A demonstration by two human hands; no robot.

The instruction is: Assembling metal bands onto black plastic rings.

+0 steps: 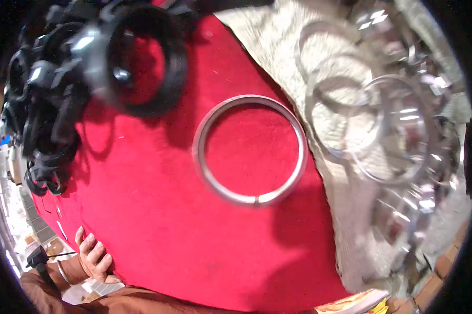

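Note:
My left hand [95, 257] rests at the lower left edge of the red cloth [157, 220], its fingers stretched out and slightly bent. Nothing shows in it. My right hand is out of view. Near the middle of the cloth lies a silvery metal ring [257, 201] with a small dark gap or mark on its lower rim. It is well apart from my left hand. At the upper left is a pile of black ring-shaped parts [53, 104], with one large black ring [177, 65] nearest the metal ring.
On the right, a pale cloth [345, 235] borders the red one and bears several shiny rings [379, 157], blurred and overlapping. A black box-like device with a cable [37, 257] is by my left wrist. Brick-like blocks [445, 264] and a yellow-orange packet [359, 303] show at the lower right.

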